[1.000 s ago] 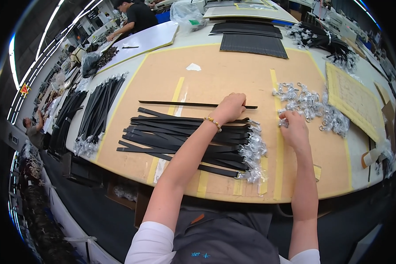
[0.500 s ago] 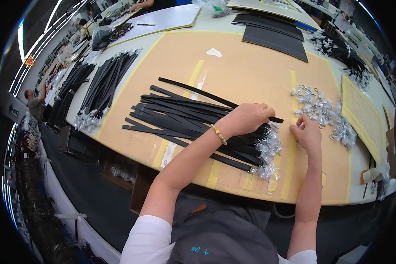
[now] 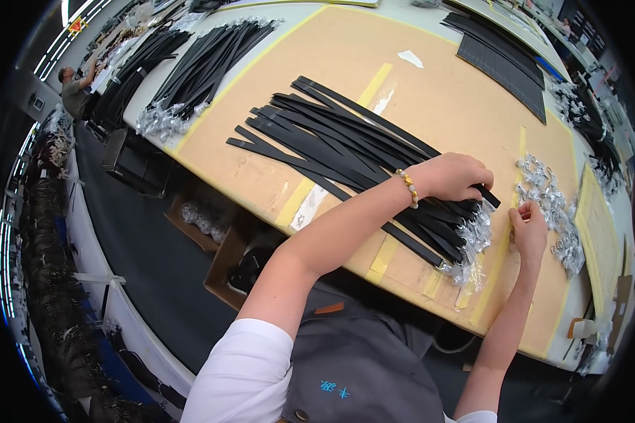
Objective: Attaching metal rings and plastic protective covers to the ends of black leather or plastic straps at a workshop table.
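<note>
Plainly, the arrangement rested on one line: a single black strap (image 3: pixel 487 196) lay aslant over the bench (image 3: pixel 444 106), its long axis running from upper left to lower right, its near end directed toward the right hand (image 3: pixel 531 229). The left hand (image 3: pixel 448 176), a beaded bracelet (image 3: pixel 407 189) at its wrist, reached across from above; its grip pinched the strap close to that end, so that a short tip projected past the fingers. The right hand stood just beside this tip, to its lower right and apart from it, and was thus the nearer hand to the free end, whereas the left had the strap itself. In the right grip, thumb and fingertips were drawn together; whether anything small lay between them could not be told. Below the left hand and forearm, a spread of black straps (image 3: pixel 310 144) followed roughly the same slant, with clear-wrapped fittings (image 3: pixel 475 236) gathered at the lower-right ends. A loose pile of clear-wrapped metal clips (image 3: pixel 543 185) lay beyond the right hand, between it and a yellow-edged board (image 3: pixel 600 233). Black panels (image 3: pixel 504 65) occupied the far side, and another bundle of straps (image 3: pixel 215 63) the far left.
</note>
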### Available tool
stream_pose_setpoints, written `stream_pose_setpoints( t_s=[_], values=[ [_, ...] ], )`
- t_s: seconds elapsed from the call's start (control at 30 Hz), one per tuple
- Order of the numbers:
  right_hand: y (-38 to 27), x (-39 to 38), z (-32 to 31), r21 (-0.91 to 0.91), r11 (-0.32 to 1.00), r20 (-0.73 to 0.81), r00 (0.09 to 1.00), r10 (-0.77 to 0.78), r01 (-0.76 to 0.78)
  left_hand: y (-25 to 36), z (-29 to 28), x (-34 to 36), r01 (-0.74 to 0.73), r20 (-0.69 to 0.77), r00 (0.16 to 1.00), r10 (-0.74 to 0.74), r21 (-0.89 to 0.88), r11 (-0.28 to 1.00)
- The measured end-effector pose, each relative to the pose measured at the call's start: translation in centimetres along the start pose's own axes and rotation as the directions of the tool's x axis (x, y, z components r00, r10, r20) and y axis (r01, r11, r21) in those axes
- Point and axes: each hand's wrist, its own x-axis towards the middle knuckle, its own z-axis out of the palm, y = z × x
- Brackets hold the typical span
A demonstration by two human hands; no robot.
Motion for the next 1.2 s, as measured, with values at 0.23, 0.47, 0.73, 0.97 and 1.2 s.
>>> stream_pose_setpoints(
  t_s=[0.23,0.47,0.73,0.97,1.2],
  values=[
    [2.9,1.6,1.6,0.211,0.955,-0.189,0.967,-0.170,0.209,0.6,0.0,0.3,-0.021,0.018,1.000,0.019,0.121,0.992],
    [-1.3,-1.0,0.9,0.989,0.052,0.146,0.934,-0.326,-0.136,1.3,-1.0,0.8,0.064,-0.137,0.981,-0.136,-0.432,0.899],
    [-2.3,-2.2,-0.5,0.915,-0.284,0.151,0.895,-0.419,-0.287,3.1,-1.1,1.4,0.163,-0.025,0.973,-0.231,-0.634,0.756],
    [-2.6,-2.6,0.1,0.976,-0.200,-0.023,0.871,-0.490,-0.086,3.8,-0.4,1.8,0.100,-0.122,0.969,-0.215,-0.601,0.793],
    [-2.3,-2.8,0.9,0.968,-0.095,-0.248,0.846,-0.473,0.230,4.3,-0.3,1.5,0.078,-0.140,0.969,-0.202,-0.605,0.793]
  ],
)
